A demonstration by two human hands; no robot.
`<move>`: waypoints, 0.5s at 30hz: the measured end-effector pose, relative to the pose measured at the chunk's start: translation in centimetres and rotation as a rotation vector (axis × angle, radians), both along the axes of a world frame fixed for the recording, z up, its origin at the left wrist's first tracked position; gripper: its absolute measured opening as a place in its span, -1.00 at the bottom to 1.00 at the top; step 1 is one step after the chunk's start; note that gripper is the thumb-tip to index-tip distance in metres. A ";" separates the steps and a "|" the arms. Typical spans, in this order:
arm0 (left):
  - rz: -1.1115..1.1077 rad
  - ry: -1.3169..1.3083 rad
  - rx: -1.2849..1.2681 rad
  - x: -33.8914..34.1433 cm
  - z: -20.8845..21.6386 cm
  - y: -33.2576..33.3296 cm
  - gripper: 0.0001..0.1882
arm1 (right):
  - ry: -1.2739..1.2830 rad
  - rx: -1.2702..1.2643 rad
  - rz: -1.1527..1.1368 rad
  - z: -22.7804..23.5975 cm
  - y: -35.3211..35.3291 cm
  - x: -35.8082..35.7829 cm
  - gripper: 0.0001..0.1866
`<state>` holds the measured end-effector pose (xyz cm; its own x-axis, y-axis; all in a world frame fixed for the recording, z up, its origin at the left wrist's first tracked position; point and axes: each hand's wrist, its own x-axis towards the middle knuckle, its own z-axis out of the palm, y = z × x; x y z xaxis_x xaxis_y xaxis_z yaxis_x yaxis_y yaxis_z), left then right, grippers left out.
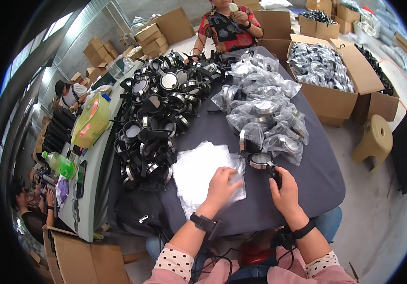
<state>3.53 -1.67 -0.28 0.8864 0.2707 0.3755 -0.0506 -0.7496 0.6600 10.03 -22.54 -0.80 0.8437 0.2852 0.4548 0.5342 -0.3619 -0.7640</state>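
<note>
My right hand is closed around the black handle of a round piece with a silver rim, which lies at the near end of the bagged pile. My left hand is over a stack of flat clear plastic bags, its fingers pinched at a bag's right edge; that spot is slightly blurred. Left of the stack rises a heap of loose black-and-silver round pieces. Similar pieces wrapped in clear plastic lie along the right side of the dark-covered table.
Across the table sits a person in a patterned shirt. Open cartons with bagged pieces stand at the right, near a beige stool. A black bag lies at the near left. Another table holds a yellow-green basket and a green bottle.
</note>
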 end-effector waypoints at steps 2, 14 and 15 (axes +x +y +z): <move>-0.003 0.049 0.117 -0.2 0.1 -0.2 -0.90 | -0.015 -0.005 0.005 0.2 0.0 -0.1 -0.62; -0.042 0.184 -0.334 -0.6 -0.3 1.7 -0.91 | -0.159 -0.019 -0.060 0.6 0.2 -0.2 -0.55; -0.034 0.114 -0.284 -0.4 -0.4 1.7 -0.90 | -0.182 -0.032 -0.060 0.7 0.3 -0.2 -0.54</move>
